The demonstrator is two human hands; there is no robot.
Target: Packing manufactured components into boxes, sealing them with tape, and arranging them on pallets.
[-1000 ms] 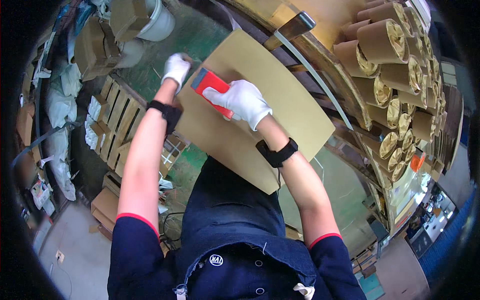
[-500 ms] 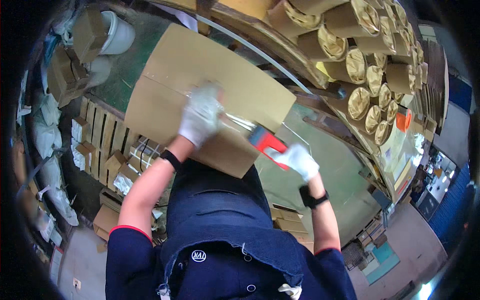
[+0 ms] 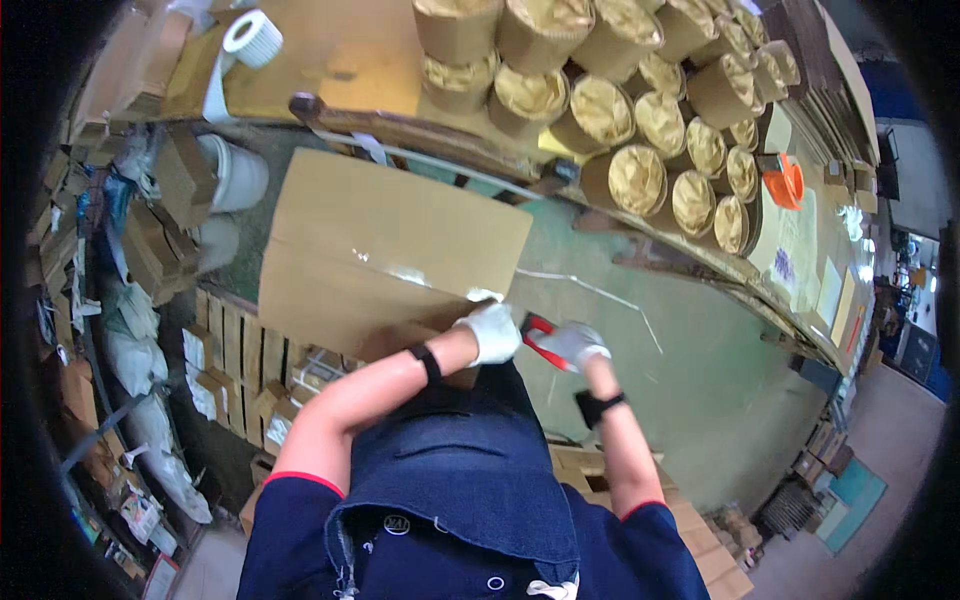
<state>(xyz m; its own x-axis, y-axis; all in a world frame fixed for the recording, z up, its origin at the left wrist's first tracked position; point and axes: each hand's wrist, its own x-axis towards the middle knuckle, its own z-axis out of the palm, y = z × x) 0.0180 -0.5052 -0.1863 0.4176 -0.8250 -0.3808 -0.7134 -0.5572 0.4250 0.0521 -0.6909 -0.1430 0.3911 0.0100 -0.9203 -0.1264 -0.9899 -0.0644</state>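
Observation:
A large brown cardboard box point(image 3: 400, 215) lies before me, tilted, with shiny clear tape along its middle seam. My left hand point(image 3: 493, 335), in a white glove, lies against the box's right end, where the tape runs to the edge. Its fingers look stretched against the cardboard, partly turned from view. Just to the right, my right hand point(image 3: 582, 345), also gloved, is closed around the handle of a red tape dispenser point(image 3: 541, 338). The dispenser is held apart from the box, its dark head toward my left hand.
Paper-lined cardboard tubes point(image 3: 637, 180) crowd the wooden workbench point(image 3: 350, 80) ahead, with an orange holder point(image 3: 784, 182) at right. A white roll point(image 3: 252, 38) sits on its left part. A wooden pallet point(image 3: 235, 345) with small boxes and a white bucket point(image 3: 235, 172) stand left.
My left hand has slid from the middle of the taped seam to the box's right end. The dispenser has come off the box edge, and the view has shifted toward the bench.

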